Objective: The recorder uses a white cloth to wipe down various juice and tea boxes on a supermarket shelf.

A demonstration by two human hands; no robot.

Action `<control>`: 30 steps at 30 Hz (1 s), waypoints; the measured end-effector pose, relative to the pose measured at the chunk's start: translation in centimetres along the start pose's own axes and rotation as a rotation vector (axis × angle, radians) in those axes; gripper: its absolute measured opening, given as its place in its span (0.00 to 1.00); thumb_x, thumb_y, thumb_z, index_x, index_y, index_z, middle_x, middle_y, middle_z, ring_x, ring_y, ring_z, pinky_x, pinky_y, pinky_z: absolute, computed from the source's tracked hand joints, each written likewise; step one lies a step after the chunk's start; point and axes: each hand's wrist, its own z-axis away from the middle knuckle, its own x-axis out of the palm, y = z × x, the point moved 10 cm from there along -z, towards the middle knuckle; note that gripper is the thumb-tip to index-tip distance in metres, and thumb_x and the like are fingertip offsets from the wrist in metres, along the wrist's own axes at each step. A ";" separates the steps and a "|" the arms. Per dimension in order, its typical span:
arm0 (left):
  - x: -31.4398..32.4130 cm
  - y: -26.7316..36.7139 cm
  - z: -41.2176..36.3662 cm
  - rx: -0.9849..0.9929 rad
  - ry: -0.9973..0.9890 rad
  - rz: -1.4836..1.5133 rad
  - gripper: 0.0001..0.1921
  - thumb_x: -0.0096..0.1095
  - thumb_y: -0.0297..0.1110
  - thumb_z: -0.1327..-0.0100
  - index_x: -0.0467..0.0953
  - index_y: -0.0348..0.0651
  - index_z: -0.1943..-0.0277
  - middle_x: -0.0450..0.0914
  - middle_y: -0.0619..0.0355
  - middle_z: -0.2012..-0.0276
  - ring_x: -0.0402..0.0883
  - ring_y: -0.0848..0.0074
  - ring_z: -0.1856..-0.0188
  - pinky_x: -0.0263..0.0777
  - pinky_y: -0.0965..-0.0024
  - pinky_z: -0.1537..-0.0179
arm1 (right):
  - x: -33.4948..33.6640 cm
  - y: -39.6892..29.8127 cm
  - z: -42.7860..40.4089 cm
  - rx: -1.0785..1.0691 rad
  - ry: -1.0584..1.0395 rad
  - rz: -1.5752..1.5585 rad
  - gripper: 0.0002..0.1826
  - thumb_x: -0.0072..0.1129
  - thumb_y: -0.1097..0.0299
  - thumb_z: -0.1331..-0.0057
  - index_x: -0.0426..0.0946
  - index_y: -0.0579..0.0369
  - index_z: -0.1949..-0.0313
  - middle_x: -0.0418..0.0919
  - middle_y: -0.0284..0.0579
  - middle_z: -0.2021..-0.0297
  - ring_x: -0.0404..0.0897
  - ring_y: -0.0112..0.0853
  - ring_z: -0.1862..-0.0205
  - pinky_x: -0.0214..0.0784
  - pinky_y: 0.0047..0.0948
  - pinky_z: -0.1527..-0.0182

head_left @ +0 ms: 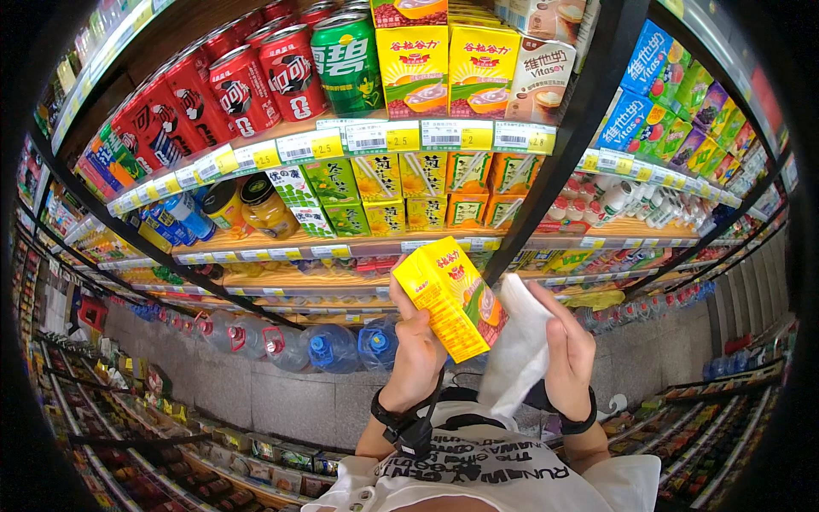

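A yellow drink carton (pixel 448 297) with a picture of a bowl on its front is tilted in my left hand (pixel 416 339), thumb along its near side. My right hand (pixel 569 352) grips a white cloth (pixel 518 345) just right of the carton, and its lower end hangs down over my shirt. Cloth and carton look very close; whether they touch I cannot tell. Matching yellow cartons (pixel 413 70) stand on the shelf ahead, beside a green Sprite can (pixel 345 64) and brown-and-white Vitasoy cartons (pixel 540 80).
Red Coca-Cola cans (pixel 291 73) line the upper shelf at left. A black shelf post (pixel 563 147) rises right of centre. Smaller tea cartons (pixel 377 176) fill the shelf below. Large water bottles (pixel 329 345) stand on the grey tiled floor (pixel 281 400); more stocked shelving (pixel 256 473) lies behind me.
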 end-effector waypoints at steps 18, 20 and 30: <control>1.2 1.2 0.4 0.079 -0.066 -0.243 0.45 0.54 0.61 0.39 0.30 0.69 0.29 0.67 0.44 0.45 0.78 0.48 0.55 0.81 0.50 0.65 | -4.0 0.2 -1.1 0.006 0.263 0.085 0.14 0.43 0.69 0.27 0.75 0.67 0.59 0.79 0.38 0.69 0.70 0.18 0.68 0.64 0.19 0.64; 1.4 1.3 0.4 0.105 -0.106 -0.266 0.45 0.52 0.61 0.38 0.30 0.66 0.29 0.67 0.45 0.47 0.79 0.52 0.61 0.81 0.52 0.70 | -6.4 -2.5 -1.7 -0.093 0.449 0.192 0.16 0.43 0.66 0.27 0.75 0.68 0.59 0.79 0.39 0.66 0.71 0.18 0.65 0.65 0.21 0.61; 1.9 1.9 1.3 0.191 -0.034 -0.438 0.32 0.35 0.50 0.27 0.41 0.40 0.29 0.52 0.49 0.32 0.55 0.67 0.31 0.47 0.64 0.32 | 7.2 -7.8 -3.0 -0.616 -0.348 0.587 0.28 0.57 0.74 0.40 0.65 0.67 0.40 0.67 0.56 0.39 0.62 0.50 0.35 0.57 0.48 0.35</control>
